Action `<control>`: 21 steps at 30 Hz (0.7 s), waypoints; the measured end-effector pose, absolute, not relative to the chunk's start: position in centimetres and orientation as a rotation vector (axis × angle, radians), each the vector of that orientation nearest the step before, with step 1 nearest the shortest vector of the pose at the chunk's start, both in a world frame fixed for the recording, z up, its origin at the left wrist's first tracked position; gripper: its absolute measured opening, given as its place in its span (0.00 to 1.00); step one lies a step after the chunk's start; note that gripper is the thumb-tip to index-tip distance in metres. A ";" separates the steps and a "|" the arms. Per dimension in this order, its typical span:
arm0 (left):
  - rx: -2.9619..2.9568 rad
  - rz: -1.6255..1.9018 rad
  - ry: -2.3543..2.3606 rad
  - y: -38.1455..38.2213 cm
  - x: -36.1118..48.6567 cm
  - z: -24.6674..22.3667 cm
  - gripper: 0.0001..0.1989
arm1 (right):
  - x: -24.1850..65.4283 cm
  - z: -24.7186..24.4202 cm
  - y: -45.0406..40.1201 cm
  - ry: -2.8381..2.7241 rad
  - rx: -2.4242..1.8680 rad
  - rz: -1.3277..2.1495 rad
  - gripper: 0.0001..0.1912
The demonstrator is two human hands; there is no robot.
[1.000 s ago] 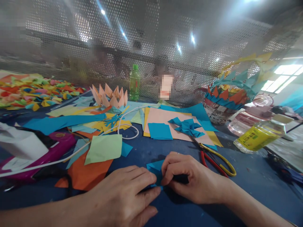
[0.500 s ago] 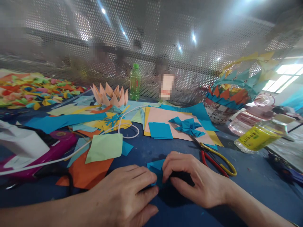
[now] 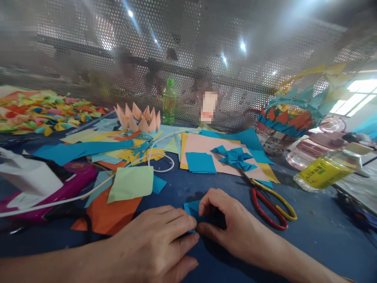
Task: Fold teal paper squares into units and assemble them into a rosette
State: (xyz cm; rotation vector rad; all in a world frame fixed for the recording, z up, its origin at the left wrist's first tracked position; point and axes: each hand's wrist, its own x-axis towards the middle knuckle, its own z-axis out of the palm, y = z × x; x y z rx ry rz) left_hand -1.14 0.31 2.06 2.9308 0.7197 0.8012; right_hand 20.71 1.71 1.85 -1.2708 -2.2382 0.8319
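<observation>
A small piece of blue paper lies on the dark blue table, mostly hidden under my fingers. My left hand rests flat with its fingertips on the paper's left and lower edge. My right hand is curled, its thumb and fingers closed on the right part of the paper. Scissors with red and yellow handles lie just right of it. Further back are a stack of blue squares and a folded blue paper shape, both on pink sheets.
Pale green paper, orange paper and a white cable are left of my hands. A green bottle and pink paper crown stand behind. Right are a basket and tipped yellow-labelled bottle.
My right hand has shifted slightly left, its thumb now near my left fingertips, and more of the red scissor handle shows. My left hand has stayed nearly in place.
</observation>
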 end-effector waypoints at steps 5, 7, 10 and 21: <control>2.923 0.749 0.726 0.1 -1.3 2.0 0.20 | 20.8 2.1 1.8 -2.171 -1.342 0.930 0.12; 2.901 0.721 0.714 0.0 -1.4 2.2 0.19 | 20.9 2.1 1.8 -2.157 -1.340 0.955 0.12; 2.885 0.724 0.704 0.0 -1.5 2.4 0.18 | 21.0 2.0 1.9 -2.162 -1.306 0.964 0.13; 2.921 0.912 0.673 0.3 -1.2 2.6 0.21 | 21.2 1.9 1.9 -2.203 -1.254 0.929 0.13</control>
